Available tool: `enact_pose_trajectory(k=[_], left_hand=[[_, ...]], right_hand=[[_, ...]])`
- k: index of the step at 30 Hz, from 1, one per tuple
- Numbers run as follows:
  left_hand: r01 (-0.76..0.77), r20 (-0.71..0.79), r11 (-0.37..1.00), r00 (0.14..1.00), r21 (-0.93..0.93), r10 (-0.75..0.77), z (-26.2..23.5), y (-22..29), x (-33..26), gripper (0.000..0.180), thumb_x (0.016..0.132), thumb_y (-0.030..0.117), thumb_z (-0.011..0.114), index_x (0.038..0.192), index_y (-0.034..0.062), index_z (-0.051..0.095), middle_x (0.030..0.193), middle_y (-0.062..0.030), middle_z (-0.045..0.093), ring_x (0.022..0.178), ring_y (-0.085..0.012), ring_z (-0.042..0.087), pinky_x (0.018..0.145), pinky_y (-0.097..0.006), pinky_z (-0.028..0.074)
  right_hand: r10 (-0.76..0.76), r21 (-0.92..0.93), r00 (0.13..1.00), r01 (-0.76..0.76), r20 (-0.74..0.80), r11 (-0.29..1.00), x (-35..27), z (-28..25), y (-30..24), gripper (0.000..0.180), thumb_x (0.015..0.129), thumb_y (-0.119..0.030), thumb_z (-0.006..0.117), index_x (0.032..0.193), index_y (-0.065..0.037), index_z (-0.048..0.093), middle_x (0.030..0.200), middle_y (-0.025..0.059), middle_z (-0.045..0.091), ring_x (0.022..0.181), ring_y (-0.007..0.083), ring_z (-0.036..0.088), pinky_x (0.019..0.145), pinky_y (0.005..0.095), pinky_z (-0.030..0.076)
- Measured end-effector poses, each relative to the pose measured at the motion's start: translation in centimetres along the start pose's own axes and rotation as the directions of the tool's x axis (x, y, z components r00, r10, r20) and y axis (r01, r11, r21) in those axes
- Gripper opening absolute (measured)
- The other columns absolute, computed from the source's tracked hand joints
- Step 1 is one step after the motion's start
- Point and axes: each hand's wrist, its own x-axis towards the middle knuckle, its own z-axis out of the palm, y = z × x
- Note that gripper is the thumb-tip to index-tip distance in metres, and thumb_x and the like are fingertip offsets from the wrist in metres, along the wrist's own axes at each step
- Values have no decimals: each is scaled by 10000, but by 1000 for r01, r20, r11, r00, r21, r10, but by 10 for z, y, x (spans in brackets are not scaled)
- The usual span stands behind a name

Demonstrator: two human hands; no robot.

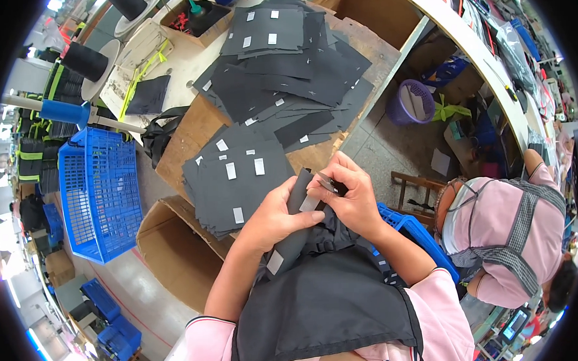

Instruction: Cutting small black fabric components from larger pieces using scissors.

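Over my lap, my left hand [274,216] grips a dark grey fabric panel [292,243], bent into a curve between thumb and fingers. A pale rectangular patch [310,202] sits on the panel beside my left thumb, and another shows lower down. My right hand [358,200] is closed around a small dark tool, which looks like thread snips [329,183], at the panel's edge. My fingers hide much of the tool. Just beyond my left hand lies a stack of similar panels [241,182] with pale patches.
A larger pile of dark panels [279,72] covers the far wooden tabletop [182,133]. A cardboard box [177,248] and blue crate [98,193] stand left. At right are a purple basket [410,102] and a seated person in pink [504,233]. Black thread cones [84,60] stand far left.
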Motion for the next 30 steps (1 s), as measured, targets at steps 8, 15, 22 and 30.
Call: enact_pose_trajectory(k=[8,15,22,30], left_hand=[[136,-4,883,988,-448,-154,-8,-4,-4,267,876,177,587,1080,6,560,974,-38,601,826,-68,559,713,-208,460],[-29,-123,950,992,-312,-10,-2,-6,-2,256,850,128,640,1061,7,559,940,-28,606,830,-69,555,742,-218,455],[-79,-156,965,987,-251,40,0,-8,-3,240,845,130,662,1024,-1,570,900,-23,607,799,-69,551,719,-219,452],[88,-62,852,988,-516,-139,-2,-10,5,213,873,131,604,1037,0,572,899,-47,634,751,-80,595,668,-218,489]], right_hand=[[36,135,999,-39,27,990,-10,-4,2,77,748,-21,667,752,-21,590,723,17,451,630,111,428,563,234,330],[14,-26,997,-16,-79,1000,-5,-11,-7,107,714,6,680,805,-5,624,717,28,462,630,117,439,555,238,337],[-253,-222,965,232,-68,947,-1,4,0,231,649,124,619,839,-6,592,740,57,484,569,145,541,489,247,465],[-201,-23,971,200,-129,980,-9,7,14,158,706,100,621,794,-16,560,743,45,486,567,136,454,504,225,375]])
